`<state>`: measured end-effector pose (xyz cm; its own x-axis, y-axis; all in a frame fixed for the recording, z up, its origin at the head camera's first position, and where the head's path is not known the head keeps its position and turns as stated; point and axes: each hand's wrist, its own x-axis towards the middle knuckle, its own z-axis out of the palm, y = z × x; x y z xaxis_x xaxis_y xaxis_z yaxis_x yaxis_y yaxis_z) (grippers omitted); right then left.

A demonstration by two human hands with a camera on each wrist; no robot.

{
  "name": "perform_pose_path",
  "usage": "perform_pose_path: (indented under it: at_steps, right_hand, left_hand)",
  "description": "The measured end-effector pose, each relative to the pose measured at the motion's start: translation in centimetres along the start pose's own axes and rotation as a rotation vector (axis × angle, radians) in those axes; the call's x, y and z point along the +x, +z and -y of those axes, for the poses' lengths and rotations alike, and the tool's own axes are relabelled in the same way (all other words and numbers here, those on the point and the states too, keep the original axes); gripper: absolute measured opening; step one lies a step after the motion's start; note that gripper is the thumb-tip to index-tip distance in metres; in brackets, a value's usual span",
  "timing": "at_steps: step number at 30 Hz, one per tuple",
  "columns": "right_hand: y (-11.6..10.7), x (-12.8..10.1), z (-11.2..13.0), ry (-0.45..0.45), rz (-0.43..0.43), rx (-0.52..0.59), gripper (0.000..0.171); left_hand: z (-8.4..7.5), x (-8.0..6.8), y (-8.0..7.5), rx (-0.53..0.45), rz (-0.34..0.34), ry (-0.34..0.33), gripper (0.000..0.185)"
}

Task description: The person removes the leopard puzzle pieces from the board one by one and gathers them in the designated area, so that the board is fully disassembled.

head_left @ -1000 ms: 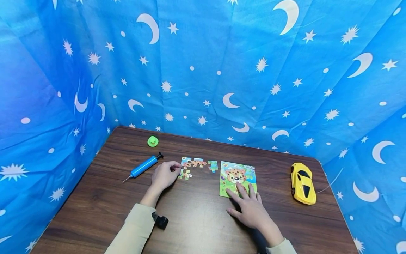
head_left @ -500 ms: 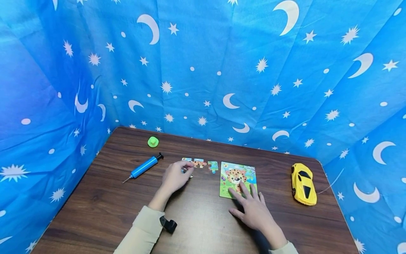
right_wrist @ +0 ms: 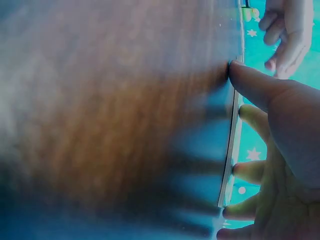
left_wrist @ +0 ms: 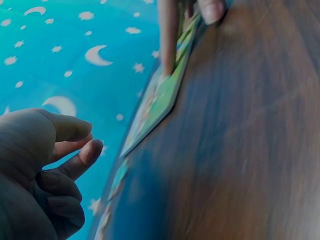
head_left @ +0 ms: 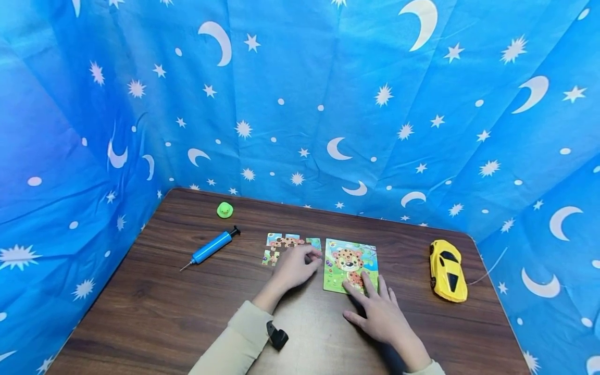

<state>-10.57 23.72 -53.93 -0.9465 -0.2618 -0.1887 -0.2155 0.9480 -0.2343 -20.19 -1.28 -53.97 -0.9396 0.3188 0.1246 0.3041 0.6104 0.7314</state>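
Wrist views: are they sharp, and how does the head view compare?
Left wrist view: the table is smeared, while the left hand is fairly sharp. Right wrist view: the wood is heavily blurred, and only the right hand and the puzzle board edge read. Head view: sharp and evenly lit, with wide-angle bending of the backdrop.

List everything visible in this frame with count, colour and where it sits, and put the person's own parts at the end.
table: one, dark brown wood, fills the foreground.
backdrop cloth: one, blue with white moons and stars, behind and beside the table.
toy duck: one, green, far left corner.
hand pump: one, blue, left of the pieces.
loose puzzle pieces: several, multicoloured, centre, left of the board.
puzzle board: one, green with a leopard picture, centre.
toy car: one, yellow, right side.
left hand: fingers curled, between pieces and board.
right hand: fingers straight, resting on the board's near edge.
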Motion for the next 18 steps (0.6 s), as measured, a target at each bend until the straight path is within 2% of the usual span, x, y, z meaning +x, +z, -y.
perform_pose_path:
  at_steps: [9,15,18]
  right_hand:
    - [0.0,-0.1,0.1,0.006,0.007,-0.001,0.068]
    - [-0.1,-0.1,0.2,0.007,0.005,0.002,0.067]
    - [-0.1,-0.1,0.2,0.011,0.011,0.002,0.067]
  left_hand:
    - [-1.6,1.9,3.7,-0.029,0.124,-0.005,0.022]
    - [-2.2,2.8,5.2,0.087,0.182,-0.036,0.021]
    - [-2.3,3.0,5.7,0.135,0.186,-0.064,0.023]
